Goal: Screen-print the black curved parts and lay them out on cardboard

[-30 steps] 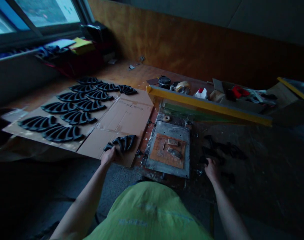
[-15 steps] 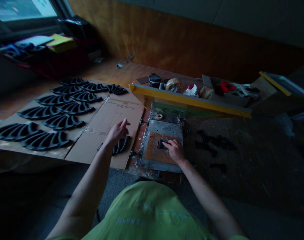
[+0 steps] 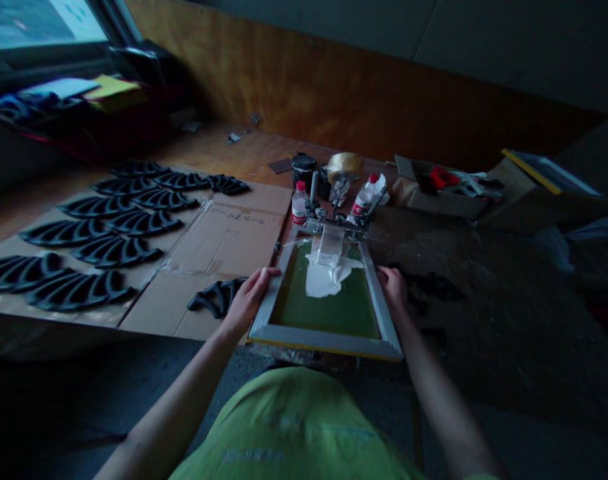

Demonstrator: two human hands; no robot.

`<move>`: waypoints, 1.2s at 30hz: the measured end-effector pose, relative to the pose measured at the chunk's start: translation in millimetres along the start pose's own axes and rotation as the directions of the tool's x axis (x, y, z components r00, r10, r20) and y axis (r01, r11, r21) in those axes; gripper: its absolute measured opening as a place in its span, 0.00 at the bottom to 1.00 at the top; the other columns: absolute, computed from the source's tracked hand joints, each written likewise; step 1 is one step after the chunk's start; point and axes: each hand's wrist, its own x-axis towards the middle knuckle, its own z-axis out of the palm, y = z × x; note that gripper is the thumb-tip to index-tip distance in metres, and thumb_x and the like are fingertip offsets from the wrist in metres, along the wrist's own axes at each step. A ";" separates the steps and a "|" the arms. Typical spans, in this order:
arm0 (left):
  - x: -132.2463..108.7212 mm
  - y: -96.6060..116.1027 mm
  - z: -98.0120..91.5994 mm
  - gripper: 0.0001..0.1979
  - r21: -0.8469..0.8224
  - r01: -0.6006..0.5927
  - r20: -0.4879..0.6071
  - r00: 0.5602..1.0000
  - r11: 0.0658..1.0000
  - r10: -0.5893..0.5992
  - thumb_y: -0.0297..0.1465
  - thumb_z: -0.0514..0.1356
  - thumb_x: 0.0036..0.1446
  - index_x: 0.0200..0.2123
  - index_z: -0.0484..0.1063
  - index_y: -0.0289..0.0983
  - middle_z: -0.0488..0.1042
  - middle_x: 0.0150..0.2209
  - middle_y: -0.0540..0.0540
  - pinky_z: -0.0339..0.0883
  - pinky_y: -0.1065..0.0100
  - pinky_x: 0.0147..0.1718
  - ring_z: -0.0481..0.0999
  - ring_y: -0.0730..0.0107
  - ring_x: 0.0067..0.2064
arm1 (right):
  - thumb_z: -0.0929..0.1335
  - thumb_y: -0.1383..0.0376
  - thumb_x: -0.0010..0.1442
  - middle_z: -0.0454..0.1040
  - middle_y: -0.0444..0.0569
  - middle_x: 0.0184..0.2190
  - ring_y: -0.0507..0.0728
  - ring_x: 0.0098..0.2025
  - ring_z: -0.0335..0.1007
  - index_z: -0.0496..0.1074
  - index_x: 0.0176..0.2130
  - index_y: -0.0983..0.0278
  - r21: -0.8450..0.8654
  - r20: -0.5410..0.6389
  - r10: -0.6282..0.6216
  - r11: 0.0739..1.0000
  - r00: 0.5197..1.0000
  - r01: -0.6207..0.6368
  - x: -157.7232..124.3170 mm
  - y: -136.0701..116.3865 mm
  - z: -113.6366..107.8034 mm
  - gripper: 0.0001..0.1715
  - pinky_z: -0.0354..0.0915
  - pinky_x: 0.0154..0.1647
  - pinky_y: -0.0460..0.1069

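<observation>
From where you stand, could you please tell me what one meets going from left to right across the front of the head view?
Rows of black curved pieces → single black piece → left hand → screen frame → right hand → dark scraps.

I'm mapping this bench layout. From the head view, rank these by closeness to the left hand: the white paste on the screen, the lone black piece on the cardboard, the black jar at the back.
1. Lone black piece, just left of the left hand.
2. White paste, right, on the mesh.
3. Black jar, far back.
</observation>
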 end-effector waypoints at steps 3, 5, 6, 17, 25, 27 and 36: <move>-1.5 -49.4 -1.2 0.36 0.033 0.121 0.001 0.993 0.992 -0.121 0.53 0.60 0.51 0.59 0.65 0.39 0.78 0.39 0.45 0.69 0.68 0.32 0.77 0.62 0.37 | 0.63 0.61 0.63 0.69 0.57 0.49 0.62 0.49 0.67 0.68 0.57 0.64 0.000 -0.097 -0.093 0.996 0.991 0.094 28.3 -24.1 -4.0 0.24 0.65 0.52 0.58; 5.0 -74.4 0.6 0.41 0.055 0.141 -0.015 0.990 0.989 -0.140 0.52 0.62 0.49 0.62 0.61 0.37 0.78 0.40 0.43 0.70 0.67 0.34 0.78 0.60 0.39 | 0.69 0.61 0.59 0.64 0.58 0.55 0.63 0.53 0.64 0.64 0.59 0.64 -0.058 -0.061 -0.245 0.969 0.968 0.241 40.1 -55.9 4.3 0.31 0.64 0.54 0.59; 9.1 -83.3 1.3 0.41 0.076 0.137 -0.019 0.991 0.988 -0.136 0.52 0.62 0.49 0.62 0.61 0.36 0.78 0.40 0.42 0.70 0.66 0.35 0.78 0.59 0.41 | 0.71 0.61 0.57 0.63 0.58 0.56 0.64 0.53 0.63 0.65 0.58 0.64 -0.101 -0.012 -0.295 0.951 0.955 0.292 42.7 -71.4 10.5 0.32 0.63 0.53 0.59; 19.1 -83.2 2.9 0.33 0.095 0.142 -0.017 0.990 0.985 -0.141 0.53 0.63 0.44 0.47 0.73 0.35 0.80 0.40 0.42 0.70 0.66 0.38 0.78 0.58 0.41 | 0.64 0.75 0.54 0.75 0.52 0.35 0.59 0.42 0.66 0.73 0.36 0.65 -0.002 0.508 -0.563 0.756 0.652 0.655 -20.5 -88.7 15.0 0.11 0.58 0.41 0.51; 18.4 -87.9 1.6 0.33 0.141 0.131 -0.010 0.991 0.981 -0.131 0.54 0.61 0.47 0.47 0.72 0.33 0.79 0.38 0.42 0.68 0.65 0.38 0.76 0.60 0.39 | 0.66 0.74 0.56 0.76 0.52 0.36 0.59 0.42 0.67 0.74 0.38 0.65 -0.031 0.391 -0.538 0.804 0.747 0.594 -16.8 -87.1 24.3 0.10 0.59 0.42 0.52; 18.6 -89.8 0.8 0.34 0.141 0.138 -0.003 0.990 0.980 -0.139 0.54 0.61 0.47 0.47 0.72 0.33 0.79 0.37 0.43 0.68 0.66 0.37 0.76 0.61 0.38 | 0.64 0.75 0.58 0.76 0.54 0.39 0.59 0.42 0.68 0.74 0.43 0.67 -0.034 0.374 -0.565 0.784 0.735 0.620 -31.2 -85.0 32.0 0.14 0.61 0.42 0.52; 12.3 -66.6 -1.5 0.36 0.081 0.147 0.035 0.988 0.986 -0.150 0.51 0.62 0.49 0.56 0.67 0.36 0.79 0.41 0.43 0.70 0.67 0.36 0.77 0.61 0.40 | 0.72 0.64 0.56 0.77 0.46 0.44 0.56 0.43 0.72 0.71 0.53 0.56 0.049 0.249 -0.325 0.945 0.912 0.323 20.3 -103.5 14.4 0.23 0.67 0.43 0.49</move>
